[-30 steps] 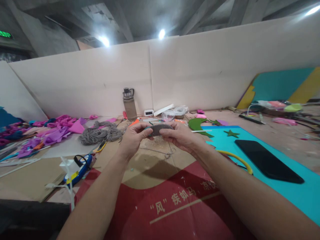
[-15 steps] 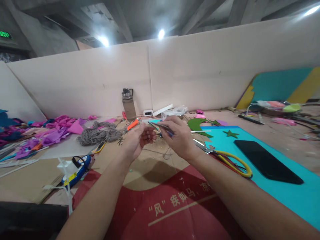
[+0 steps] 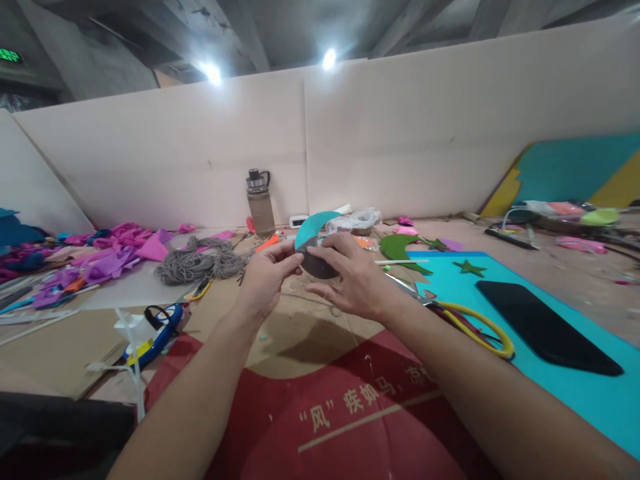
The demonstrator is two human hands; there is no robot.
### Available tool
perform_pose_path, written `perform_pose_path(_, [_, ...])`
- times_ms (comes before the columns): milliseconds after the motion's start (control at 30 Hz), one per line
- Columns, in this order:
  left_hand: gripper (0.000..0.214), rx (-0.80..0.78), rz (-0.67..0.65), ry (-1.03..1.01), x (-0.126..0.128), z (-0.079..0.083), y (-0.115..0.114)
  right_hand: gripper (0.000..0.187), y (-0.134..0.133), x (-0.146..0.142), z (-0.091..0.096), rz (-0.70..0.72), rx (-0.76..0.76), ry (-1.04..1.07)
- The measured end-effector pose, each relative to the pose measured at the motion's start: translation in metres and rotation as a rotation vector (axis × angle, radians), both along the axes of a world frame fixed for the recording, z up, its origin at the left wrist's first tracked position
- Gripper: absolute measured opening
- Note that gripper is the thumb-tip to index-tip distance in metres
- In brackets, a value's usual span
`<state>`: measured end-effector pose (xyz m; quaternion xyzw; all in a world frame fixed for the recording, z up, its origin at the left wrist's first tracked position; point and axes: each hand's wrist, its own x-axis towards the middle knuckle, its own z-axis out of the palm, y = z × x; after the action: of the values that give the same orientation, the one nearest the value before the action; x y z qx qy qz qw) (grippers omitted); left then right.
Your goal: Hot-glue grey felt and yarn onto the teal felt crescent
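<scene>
Pale partition boards (image 3: 400,147) standing well beyond the grip, closing off the far edge of a cluttered tabletop (image 3: 65,360) of bare cardboard. Directly beneath the grip and both forearms, a red sheet (image 3: 350,427) printed with pale characters. To the right of the grip, a turquoise foam sheet (image 3: 590,393) running along the near right side, with a flat black slab (image 3: 547,327) lying on it, well apart from the fingers. Far to the left of the grip, a heap of pink and purple scraps (image 3: 115,257); nearer on that same side, a loose tangle of grey cord (image 3: 200,263).

At centre, left hand (image 3: 267,283) and right hand (image 3: 357,280) raised above the tabletop, each grip closed on one side of a round disc (image 3: 314,230): left thumb and fingertips pinching its left edge, right fingers spread over its lower right face. Disc held upright between the two, clear of the surface, teal along the upper arc and dark grey below.

Just right of the right-hand grip, yellow-handled scissors (image 3: 480,327) lying at the edge of the turquoise sheet, blades pointing toward the wrist. Below and left of the grip, near the left forearm, a blue-and-white tool (image 3: 157,327), its kind unclear. Beyond the left-hand grip, a smoky water bottle (image 3: 261,207) upright against the boards. Beyond and right of the grip, a green foam crescent (image 3: 395,248), then a small green star (image 3: 470,268) on the turquoise sheet.
</scene>
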<state>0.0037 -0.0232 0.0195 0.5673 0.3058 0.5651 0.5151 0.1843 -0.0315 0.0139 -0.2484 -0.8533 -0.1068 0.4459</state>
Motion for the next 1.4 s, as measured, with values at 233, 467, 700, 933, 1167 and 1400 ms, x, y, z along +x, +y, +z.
perform_pose_path(233, [0.02,0.07,0.075,0.113,0.005,-0.003,-0.004,0.012,-0.005,-0.006,0.005,-0.079,-0.25,0.372])
perform_pose_path(467, [0.025,-0.088,0.018,0.085,0.009,-0.001,-0.011,0.012,-0.004,-0.007,0.001,-0.107,-0.396,0.51])
perform_pose_path(700, [0.02,-0.156,-0.062,-0.057,0.012,0.001,-0.01,0.009,-0.006,-0.01,0.002,-0.143,-0.437,0.543])
perform_pose_path(933, [0.018,-0.164,-0.036,-0.094,0.011,0.002,-0.012,0.01,-0.006,-0.01,0.004,-0.123,-0.527,0.573])
perform_pose_path(1167, [0.019,-0.165,0.066,-0.087,0.012,0.0,-0.01,0.011,-0.005,-0.011,0.004,-0.093,-0.529,0.572])
perform_pose_path(1400, [0.017,-0.169,0.101,-0.102,0.012,0.001,-0.011,0.016,-0.004,-0.008,0.0,-0.194,-0.349,0.525])
